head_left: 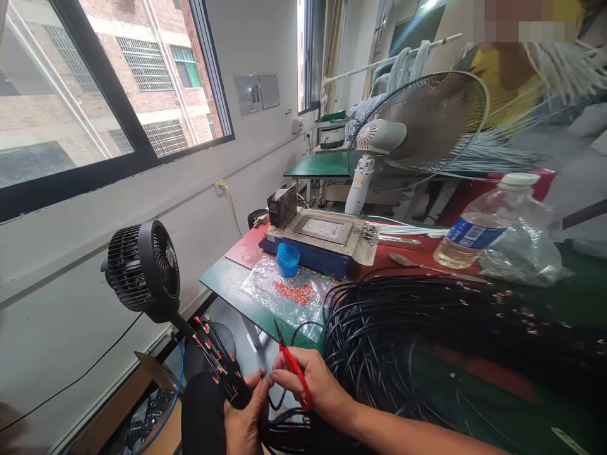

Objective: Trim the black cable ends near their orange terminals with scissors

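My left hand (246,417) is closed around a bundle of black cables (220,366) whose stripped ends show red, white and yellow wires. My right hand (313,385) holds red-handled scissors (296,373), their dark blades pointing up and left. The fingertips of both hands meet at a single cable end, mostly hidden between them. Beside my right hand a large heap of black cables (370,341) lies on the table. Small red and yellow bits (296,292) are scattered on a clear plastic sheet (258,281), next to a blue cup (288,260).
A blue-based metal device (322,237) with a small fan stands at the table's back. To the right are a bottle (467,234) and a plastic bag (526,253). A black fan (145,272) stands left, a white fan (422,133) behind. A person in yellow (505,82) is beyond.
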Available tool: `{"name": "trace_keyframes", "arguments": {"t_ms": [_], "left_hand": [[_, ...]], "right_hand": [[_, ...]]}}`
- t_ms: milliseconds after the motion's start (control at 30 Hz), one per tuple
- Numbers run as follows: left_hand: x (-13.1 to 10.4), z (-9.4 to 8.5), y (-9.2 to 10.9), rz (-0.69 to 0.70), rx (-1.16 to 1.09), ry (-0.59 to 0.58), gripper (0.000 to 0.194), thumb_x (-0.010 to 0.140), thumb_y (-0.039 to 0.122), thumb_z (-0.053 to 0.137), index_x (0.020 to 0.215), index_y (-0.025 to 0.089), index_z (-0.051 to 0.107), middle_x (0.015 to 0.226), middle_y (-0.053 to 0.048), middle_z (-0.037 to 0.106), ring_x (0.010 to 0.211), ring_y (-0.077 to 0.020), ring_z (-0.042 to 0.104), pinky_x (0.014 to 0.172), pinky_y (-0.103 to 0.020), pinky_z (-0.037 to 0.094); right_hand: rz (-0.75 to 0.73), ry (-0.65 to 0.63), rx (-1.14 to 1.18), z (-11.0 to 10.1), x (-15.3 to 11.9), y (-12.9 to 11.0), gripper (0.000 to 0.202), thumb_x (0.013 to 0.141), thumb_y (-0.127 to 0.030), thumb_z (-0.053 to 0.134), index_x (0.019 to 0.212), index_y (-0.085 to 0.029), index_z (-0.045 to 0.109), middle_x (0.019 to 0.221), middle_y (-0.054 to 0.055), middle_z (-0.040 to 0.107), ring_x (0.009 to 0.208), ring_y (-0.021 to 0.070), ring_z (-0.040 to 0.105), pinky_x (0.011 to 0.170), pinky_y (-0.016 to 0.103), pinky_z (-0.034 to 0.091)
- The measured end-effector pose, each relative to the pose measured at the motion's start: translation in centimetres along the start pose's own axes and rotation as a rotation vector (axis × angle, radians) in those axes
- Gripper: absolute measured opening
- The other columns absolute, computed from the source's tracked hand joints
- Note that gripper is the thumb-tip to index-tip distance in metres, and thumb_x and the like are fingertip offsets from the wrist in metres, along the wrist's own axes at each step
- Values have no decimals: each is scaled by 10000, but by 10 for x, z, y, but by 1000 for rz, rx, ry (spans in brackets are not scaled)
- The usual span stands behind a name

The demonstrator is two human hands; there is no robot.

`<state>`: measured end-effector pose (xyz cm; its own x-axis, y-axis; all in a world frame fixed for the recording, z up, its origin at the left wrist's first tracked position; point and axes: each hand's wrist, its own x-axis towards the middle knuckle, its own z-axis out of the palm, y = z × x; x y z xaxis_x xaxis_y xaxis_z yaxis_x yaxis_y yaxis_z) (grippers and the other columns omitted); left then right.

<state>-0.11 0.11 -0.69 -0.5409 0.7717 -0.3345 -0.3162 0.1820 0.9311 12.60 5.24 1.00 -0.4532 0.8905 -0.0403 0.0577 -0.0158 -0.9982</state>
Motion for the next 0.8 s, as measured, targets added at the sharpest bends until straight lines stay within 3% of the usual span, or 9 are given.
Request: {"name": "trace_keyframes", "arguments": {"t_ms": [133,300,467,600,800], "left_hand": [[0,0,-4,21,119,-13,359,413,388,790,652,140,693,375,37,475,374,-98,386,363,-260,294],[-3,1,0,50,233,-41,356,421,404,777,650,142,700,388,22,502,393,-126,429,378,-280,338],[0,1,-2,-51,121,-97,346,470,409,757,675,138,690,407,11,547,403,-125,449,375,-262,322],[3,0,-3,-26,58,-83,342,456,389,773,662,129,689,535,-32,641,515,-148,527,472,-268,395],[4,-1,-7,-64,67,-80,335,469,388,771,675,139,685,384,47,463,407,-100,393,397,-255,285]], "right_hand": [[105,-25,208,-1,4,2,382,690,-496,621,700,-124,533,472,-61,417,410,50,343,409,179,272],[160,-25,213,-2,8,6,376,638,-461,676,662,-123,513,458,-64,415,411,44,347,404,172,251],[188,-57,216,-4,8,4,367,633,-457,673,665,-121,530,486,-54,446,422,44,353,405,173,250],[189,-131,174,-4,8,4,370,630,-465,665,638,-117,542,472,-55,415,419,47,338,399,179,233],[190,-141,139,-4,9,6,310,623,-398,678,619,-123,533,455,-62,387,424,45,324,405,181,210]]}}
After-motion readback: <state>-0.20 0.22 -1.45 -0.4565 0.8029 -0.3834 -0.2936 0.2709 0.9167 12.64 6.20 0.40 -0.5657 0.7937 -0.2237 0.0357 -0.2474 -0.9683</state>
